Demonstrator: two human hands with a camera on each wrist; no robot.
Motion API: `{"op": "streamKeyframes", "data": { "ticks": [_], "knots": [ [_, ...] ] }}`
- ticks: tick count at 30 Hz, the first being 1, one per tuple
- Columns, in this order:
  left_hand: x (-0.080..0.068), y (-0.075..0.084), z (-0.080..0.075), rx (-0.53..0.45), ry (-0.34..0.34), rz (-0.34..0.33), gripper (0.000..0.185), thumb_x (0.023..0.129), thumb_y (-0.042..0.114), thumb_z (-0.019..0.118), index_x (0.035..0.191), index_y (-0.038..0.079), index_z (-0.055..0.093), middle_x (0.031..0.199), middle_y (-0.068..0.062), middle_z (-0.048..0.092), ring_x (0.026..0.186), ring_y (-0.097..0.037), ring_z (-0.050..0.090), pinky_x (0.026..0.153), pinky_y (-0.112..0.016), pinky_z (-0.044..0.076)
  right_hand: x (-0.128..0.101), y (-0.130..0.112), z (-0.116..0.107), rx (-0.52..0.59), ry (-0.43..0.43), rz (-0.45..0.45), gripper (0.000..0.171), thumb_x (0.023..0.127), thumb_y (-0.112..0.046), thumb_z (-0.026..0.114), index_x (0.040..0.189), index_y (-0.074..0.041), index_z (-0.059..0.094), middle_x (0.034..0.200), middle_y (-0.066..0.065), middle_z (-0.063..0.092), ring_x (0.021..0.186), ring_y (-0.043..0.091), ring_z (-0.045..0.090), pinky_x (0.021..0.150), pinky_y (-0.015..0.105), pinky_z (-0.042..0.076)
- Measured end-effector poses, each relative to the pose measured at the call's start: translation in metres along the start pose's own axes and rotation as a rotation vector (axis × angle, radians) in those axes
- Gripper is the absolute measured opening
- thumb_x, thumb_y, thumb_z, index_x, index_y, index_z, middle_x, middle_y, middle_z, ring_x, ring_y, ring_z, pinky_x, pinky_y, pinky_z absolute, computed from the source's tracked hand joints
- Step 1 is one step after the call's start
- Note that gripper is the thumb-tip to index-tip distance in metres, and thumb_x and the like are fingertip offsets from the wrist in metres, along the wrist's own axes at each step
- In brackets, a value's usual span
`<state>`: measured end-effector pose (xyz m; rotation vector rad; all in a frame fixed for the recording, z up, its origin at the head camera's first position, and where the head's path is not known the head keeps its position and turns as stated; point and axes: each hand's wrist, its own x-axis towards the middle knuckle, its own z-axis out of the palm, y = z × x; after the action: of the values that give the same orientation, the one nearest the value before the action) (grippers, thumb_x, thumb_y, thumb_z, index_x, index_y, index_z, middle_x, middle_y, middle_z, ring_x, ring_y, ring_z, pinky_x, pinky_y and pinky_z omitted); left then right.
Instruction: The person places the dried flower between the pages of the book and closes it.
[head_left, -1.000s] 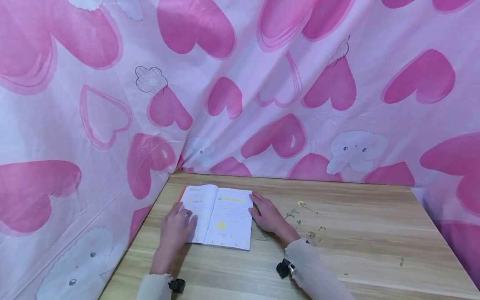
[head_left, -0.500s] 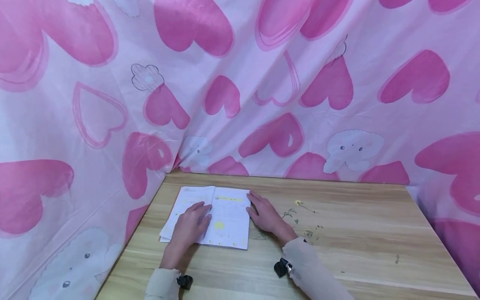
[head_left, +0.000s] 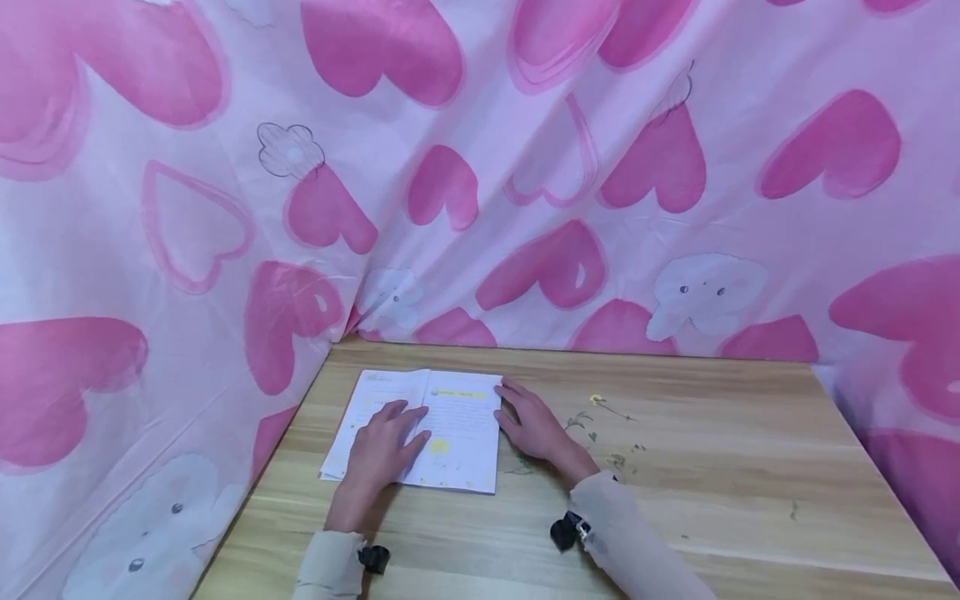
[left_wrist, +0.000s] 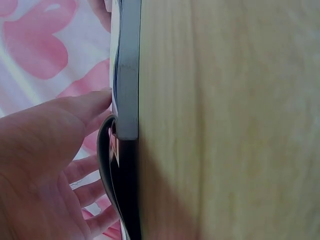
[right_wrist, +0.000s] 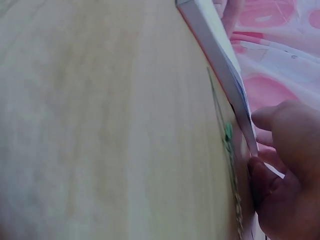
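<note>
One spread left hand (head_left: pixel 378 450) rests on the open book (head_left: pixel 468 429) on the table (head_left: pixel 675 533); whether the right hand (head_left: pixel 536 427) pinches the page edge (head_left: pixel 496 467), I cannot tell. Light, even pressure should flatten the fold (head_left: pixel 426 392).

We find the open book (head_left: pixel 465 429) too small to read; the left hand (head_left: pixel 381 450) hides part of it, and the head view cuts off the right sleeve (head_left: pixel 637 542).

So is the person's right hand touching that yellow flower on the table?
Apart: the head view shows bare tabletop between the right hand and the yellow flower.
</note>
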<state>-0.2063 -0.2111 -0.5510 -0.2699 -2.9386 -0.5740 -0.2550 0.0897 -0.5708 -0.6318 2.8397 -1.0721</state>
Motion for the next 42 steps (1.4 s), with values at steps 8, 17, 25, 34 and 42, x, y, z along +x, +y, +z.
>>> {"op": "streamKeyframes", "data": {
  "ticks": [8,17,25,34,42],
  "knots": [
    [-0.001,-0.001,0.0,-0.014,-0.025,-0.034,0.05,0.101,0.045,0.076,0.147,0.025,0.069,0.158,-0.016,0.059,0.146,-0.042,0.057,0.11,-0.068,0.051,-0.008,0.009,-0.015,0.19,-0.028,-0.013,0.048,0.109,-0.019,0.064,0.156,-0.012,0.057,0.147,0.008,0.067,0.119,0.021,0.067,0.106,0.045,0.058],
    [-0.002,0.003,0.002,-0.036,-0.052,-0.077,0.051,0.102,0.044,0.075,0.149,0.026,0.067,0.161,-0.014,0.056,0.149,-0.04,0.053,0.113,-0.069,0.048,-0.036,0.026,-0.047,0.208,-0.003,0.073,0.038,0.109,-0.025,0.066,0.146,-0.016,0.067,0.122,0.0,0.077,0.106,0.01,0.069,0.095,0.031,0.06],
    [-0.001,0.002,0.003,-0.03,-0.024,-0.049,0.049,0.102,0.042,0.075,0.147,0.026,0.069,0.158,-0.016,0.058,0.145,-0.042,0.058,0.109,-0.068,0.052,-0.061,0.068,-0.085,0.191,0.193,0.133,0.027,0.106,-0.013,0.07,0.131,-0.004,0.073,0.103,0.011,0.076,0.087,0.016,0.067,0.071,0.024,0.058],
    [0.0,0.002,0.003,-0.029,-0.036,-0.064,0.05,0.102,0.045,0.074,0.148,0.028,0.068,0.159,-0.014,0.057,0.145,-0.041,0.057,0.11,-0.068,0.051,-0.085,0.103,-0.112,0.027,0.223,0.262,0.013,0.102,-0.011,0.073,0.115,-0.006,0.075,0.1,0.008,0.071,0.088,0.019,0.061,0.073,0.025,0.052],
    [0.0,0.004,0.003,-0.036,-0.031,-0.065,0.049,0.102,0.044,0.074,0.148,0.027,0.068,0.159,-0.015,0.057,0.146,-0.041,0.057,0.11,-0.068,0.051,-0.094,0.106,-0.115,-0.004,0.188,0.322,0.009,0.104,-0.014,0.072,0.107,-0.007,0.076,0.093,0.006,0.069,0.081,0.017,0.06,0.073,0.027,0.05]
  ]
}}
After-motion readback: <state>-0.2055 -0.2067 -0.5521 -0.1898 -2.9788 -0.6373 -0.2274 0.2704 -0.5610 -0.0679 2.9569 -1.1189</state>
